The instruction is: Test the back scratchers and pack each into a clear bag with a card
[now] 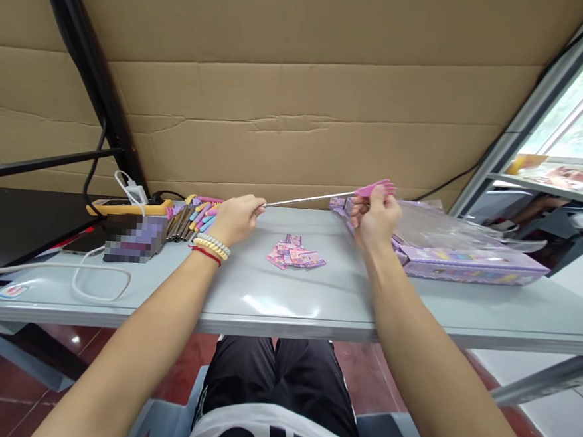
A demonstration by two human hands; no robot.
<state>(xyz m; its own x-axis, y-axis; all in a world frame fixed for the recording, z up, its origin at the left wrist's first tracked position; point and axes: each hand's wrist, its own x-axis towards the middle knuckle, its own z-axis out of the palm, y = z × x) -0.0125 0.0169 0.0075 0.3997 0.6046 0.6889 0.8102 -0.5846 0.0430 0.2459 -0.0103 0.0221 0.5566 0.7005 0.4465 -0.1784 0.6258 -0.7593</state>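
Both hands apart, seemingly pinching.

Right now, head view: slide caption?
Left hand grips a thin silver rod, right hand its pink end; small cards lie on the grey desk.

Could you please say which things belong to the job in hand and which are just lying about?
In hand: silvery rod with pink end; likely also bundled sticks, cards, purple box.
Just lying about, seemingly: white cable, yellow-edged device.
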